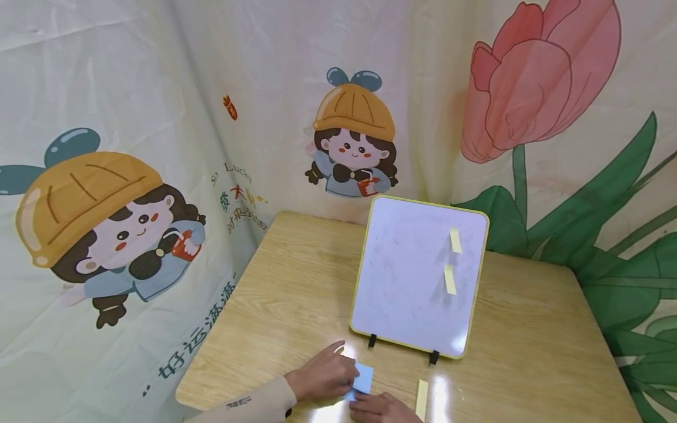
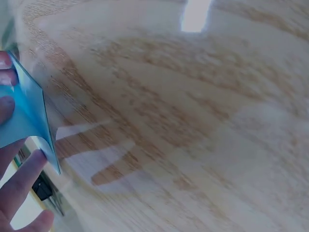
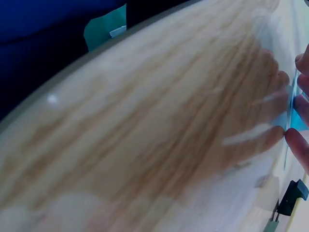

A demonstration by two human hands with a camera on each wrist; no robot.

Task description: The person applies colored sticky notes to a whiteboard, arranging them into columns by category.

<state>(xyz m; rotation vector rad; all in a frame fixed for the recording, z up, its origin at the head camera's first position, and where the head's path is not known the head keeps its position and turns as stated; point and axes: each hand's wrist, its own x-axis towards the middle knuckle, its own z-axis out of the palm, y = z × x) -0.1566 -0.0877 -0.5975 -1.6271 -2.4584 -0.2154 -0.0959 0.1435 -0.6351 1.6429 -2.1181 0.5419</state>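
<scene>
Two hands meet at a folded blue paper

The blue paper (image 1: 364,379) is at the near part of the wooden table (image 1: 296,270), in front of the whiteboard (image 1: 407,276) and a little to its left. The left wrist view shows that it is folded, with one side bent over and the lower corner curling.

The left hand (image 1: 327,373) pinches this paper – its fingers are curled against the sheet, while one finger points away toward the board. The right hand (image 1: 383,407) is at the near edge of the paper, and its fingertips touch it; whether its thumb also closes on the sheet, I cannot tell. A beige sleeve (image 1: 254,405) covers the left forearm.

Just beside the right hand, on its right, a pale yellow strip (image 1: 421,399) lies on the table. Two more strips are fixed on the right half of the board – an upper strip (image 1: 456,241) and a lower strip (image 1: 450,279). The board has a yellow rim and leans back on two black feet (image 1: 434,357). Behind the table hangs a light curtain (image 1: 275,35), printed with cartoon figures, writing and a big pink tulip.
</scene>
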